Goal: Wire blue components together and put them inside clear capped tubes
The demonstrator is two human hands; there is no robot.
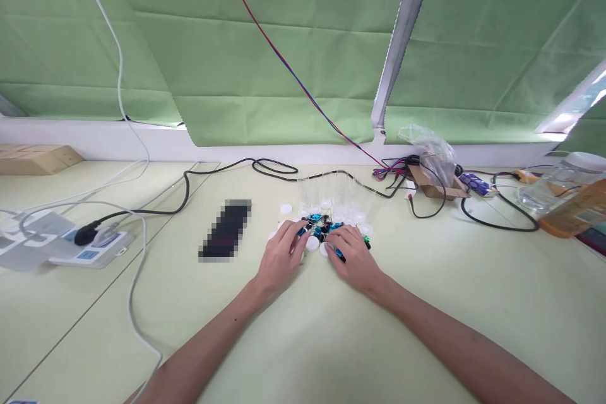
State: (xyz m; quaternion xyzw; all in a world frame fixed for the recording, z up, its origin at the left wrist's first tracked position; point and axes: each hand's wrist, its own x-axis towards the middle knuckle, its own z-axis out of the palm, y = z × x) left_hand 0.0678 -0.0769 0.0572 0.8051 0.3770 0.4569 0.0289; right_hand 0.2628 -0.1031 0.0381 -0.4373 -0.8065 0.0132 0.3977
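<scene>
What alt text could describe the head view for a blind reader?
A person's left hand and right hand touch small blue and black parts among white round caps on a pale table. Clear containers stand behind, with green blinds beyond.

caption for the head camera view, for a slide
Left hand and right hand among small blue-and-black parts and round white caps on a pale table.

Green blinds (293,76) hang behind the worktop (473,303), with a twisted red-and-blue wire pair (303,88) running down across them; at the left, a flat cardboard box (33,161) sits by the wall, and a black plug (86,235) is in a white power strip (97,255); a pixelated dark rectangle (225,230) lies nearer the middle; at the right, a clear plastic bag (438,161) rests in an open cardboard box (428,189), well apart from an orange bottle (565,214).
</scene>
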